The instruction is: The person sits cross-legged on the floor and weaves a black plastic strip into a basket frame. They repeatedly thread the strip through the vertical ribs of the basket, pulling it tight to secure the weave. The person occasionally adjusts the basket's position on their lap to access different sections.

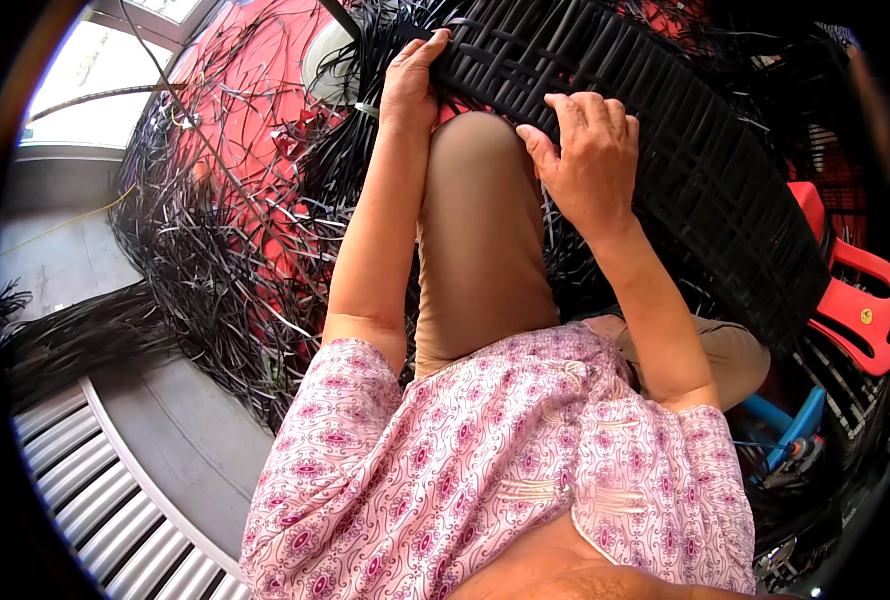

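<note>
Head view: beyond the patterned shirt (485, 450), a brown-trousered knee (485, 190) rises beside a black woven panel (705, 160) slanting from far middle to near right. The right hand (593, 165) curves at its near edge, thumb apart from fingers; whether they pinch anything, I cannot tell. Farther off, the left hand (411, 88) holds the panel's left end.
</note>
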A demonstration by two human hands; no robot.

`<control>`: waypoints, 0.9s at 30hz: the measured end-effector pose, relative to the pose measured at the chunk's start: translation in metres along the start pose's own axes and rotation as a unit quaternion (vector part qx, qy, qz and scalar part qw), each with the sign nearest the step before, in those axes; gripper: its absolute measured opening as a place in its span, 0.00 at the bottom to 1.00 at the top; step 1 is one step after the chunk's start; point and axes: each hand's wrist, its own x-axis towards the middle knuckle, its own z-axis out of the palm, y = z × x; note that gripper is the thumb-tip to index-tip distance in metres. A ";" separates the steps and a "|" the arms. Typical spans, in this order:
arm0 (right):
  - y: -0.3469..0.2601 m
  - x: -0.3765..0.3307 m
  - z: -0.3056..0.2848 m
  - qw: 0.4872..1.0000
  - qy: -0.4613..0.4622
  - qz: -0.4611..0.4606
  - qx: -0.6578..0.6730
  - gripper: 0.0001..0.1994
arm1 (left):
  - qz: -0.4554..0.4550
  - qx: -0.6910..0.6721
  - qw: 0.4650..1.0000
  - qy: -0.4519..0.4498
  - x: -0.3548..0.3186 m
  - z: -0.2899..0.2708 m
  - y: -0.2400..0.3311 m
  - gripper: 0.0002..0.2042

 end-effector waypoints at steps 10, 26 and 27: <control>-0.002 0.013 0.018 1.000 -0.020 0.001 -0.018 0.18 | -0.005 -0.021 1.000 -0.021 0.001 -0.008 0.000 0.06; 0.008 0.023 0.020 0.997 -0.027 -0.074 0.010 0.17 | -0.026 0.049 0.991 -0.124 -0.002 -0.040 0.016 0.05; 0.008 0.023 0.020 0.997 -0.021 -0.080 0.011 0.16 | -0.024 0.056 0.992 -0.114 -0.001 -0.044 0.016 0.05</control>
